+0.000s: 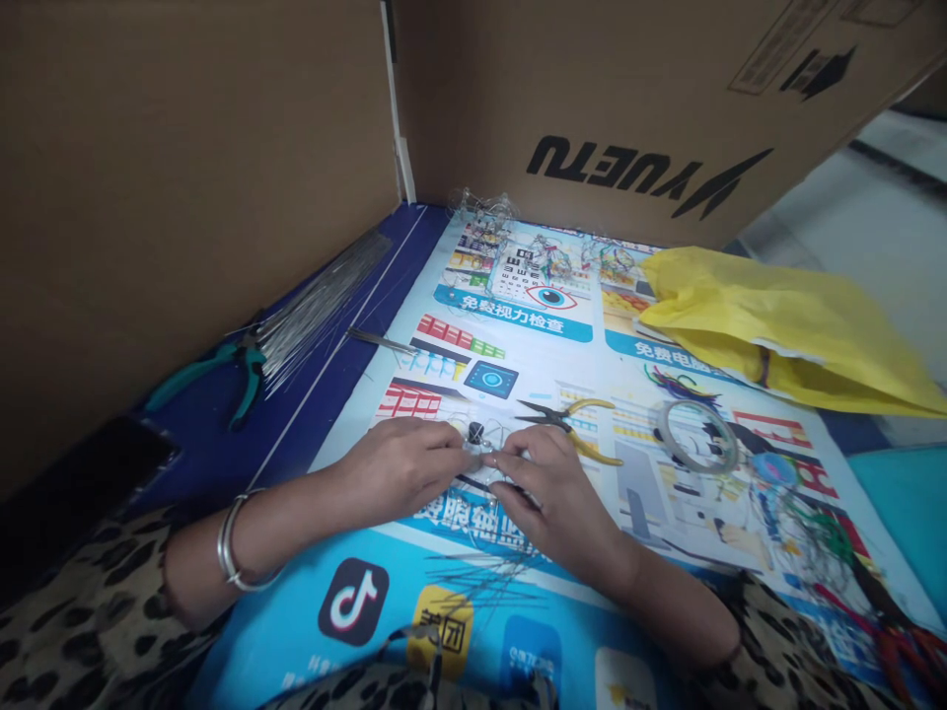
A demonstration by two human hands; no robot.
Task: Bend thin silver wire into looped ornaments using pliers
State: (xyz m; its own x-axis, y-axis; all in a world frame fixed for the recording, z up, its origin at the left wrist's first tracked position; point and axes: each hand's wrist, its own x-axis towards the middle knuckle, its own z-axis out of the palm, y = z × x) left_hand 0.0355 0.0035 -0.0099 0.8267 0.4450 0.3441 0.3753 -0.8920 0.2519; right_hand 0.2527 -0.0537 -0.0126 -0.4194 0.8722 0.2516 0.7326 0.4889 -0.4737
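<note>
Bent wire piece point(483, 447) pinched from both sides

I see left hand point(403, 461) and right hand point(556, 485) pinching it in their fingers over the poster point(547, 360), near side; yellow-handled pliers point(567, 427) lie just beyond the right hand.

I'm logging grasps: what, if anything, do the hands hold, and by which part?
A thin wire piece, held between the left hand and right hand; the exact spot is hidden.
</note>
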